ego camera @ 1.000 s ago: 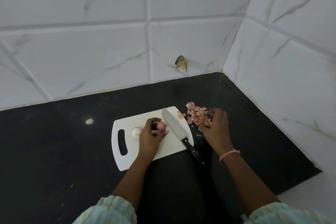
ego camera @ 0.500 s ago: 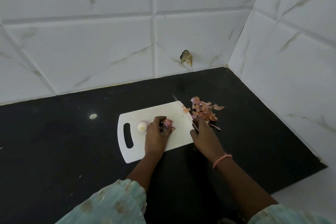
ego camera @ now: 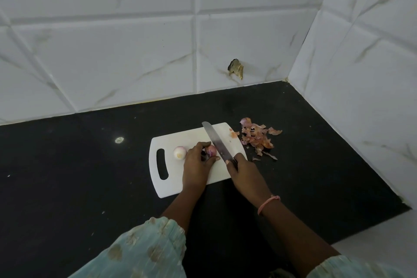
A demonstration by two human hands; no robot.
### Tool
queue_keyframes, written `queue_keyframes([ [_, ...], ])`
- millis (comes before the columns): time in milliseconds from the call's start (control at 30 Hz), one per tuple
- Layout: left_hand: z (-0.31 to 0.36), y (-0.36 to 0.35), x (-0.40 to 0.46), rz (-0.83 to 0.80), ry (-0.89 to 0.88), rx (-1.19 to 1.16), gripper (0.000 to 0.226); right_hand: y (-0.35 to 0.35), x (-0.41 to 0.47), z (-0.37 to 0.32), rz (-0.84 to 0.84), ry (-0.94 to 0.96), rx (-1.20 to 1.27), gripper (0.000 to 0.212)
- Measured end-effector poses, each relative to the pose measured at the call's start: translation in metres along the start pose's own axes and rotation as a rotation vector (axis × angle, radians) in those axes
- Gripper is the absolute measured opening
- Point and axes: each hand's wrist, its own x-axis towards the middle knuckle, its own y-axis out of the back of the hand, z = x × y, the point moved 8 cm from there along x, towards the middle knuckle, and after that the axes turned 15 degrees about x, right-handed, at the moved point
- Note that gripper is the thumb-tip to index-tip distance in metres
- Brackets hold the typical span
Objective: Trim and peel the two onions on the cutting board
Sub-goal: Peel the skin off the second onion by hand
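**Knife set against the second onion on the white board**

Head view: I see the left hand point(ego camera: 195, 169) curled round a small purple-skinned onion point(ego camera: 211, 150) near the middle of the white plastic cutting board with a slot handle point(ego camera: 168, 187), its grip closed with fingers over the top and thumb at the near side. The right hand point(ego camera: 244, 172) has its grip wrapped tight round the dark handle of a long steel-bladed kitchen knife point(ego camera: 215, 141); the blade runs away from me across the board, its edge just beside the onion's right side, and I cannot tell whether it touches. A pale, already peeled round onion point(ego camera: 179, 152) sits on the board just left of the left hand, near the slot. A heap of papery pink-brown onion skins point(ego camera: 256, 139) lies on the black stone bench point(ego camera: 67, 176) off the board's right end. A pink band point(ego camera: 268, 203) circles the right wrist. White marble-veined wall tiles point(ego camera: 135, 52) rise behind.
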Motion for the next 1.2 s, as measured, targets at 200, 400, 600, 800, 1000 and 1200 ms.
queue_keyframes([
  [200, 0.001, 0.000, 0.001, 0.000, -0.014, 0.002, 0.037, -0.005, 0.004, -0.003, -0.027, -0.048, -0.137, 0.030],
  [400, -0.002, -0.003, 0.003, -0.020, 0.010, -0.003, 0.039, -0.003, 0.013, -0.012, -0.059, -0.045, -0.276, 0.034],
  [600, -0.004, -0.005, 0.004, -0.008, 0.002, -0.022, 0.038, -0.004, 0.015, -0.017, -0.057, -0.030, -0.326, 0.034],
  [800, 0.000, -0.004, 0.002, -0.018, -0.013, -0.036, 0.040, -0.008, 0.024, -0.021, -0.042, -0.061, -0.380, 0.033],
  [1000, 0.000, -0.003, 0.003, -0.049, 0.009, -0.092, 0.039, -0.019, 0.030, -0.016, -0.070, -0.145, -0.481, 0.026],
  [1200, 0.000, -0.001, 0.006, -0.055, 0.035, -0.122, 0.037, -0.024, 0.039, -0.018, -0.069, -0.120, -0.483, 0.027],
])
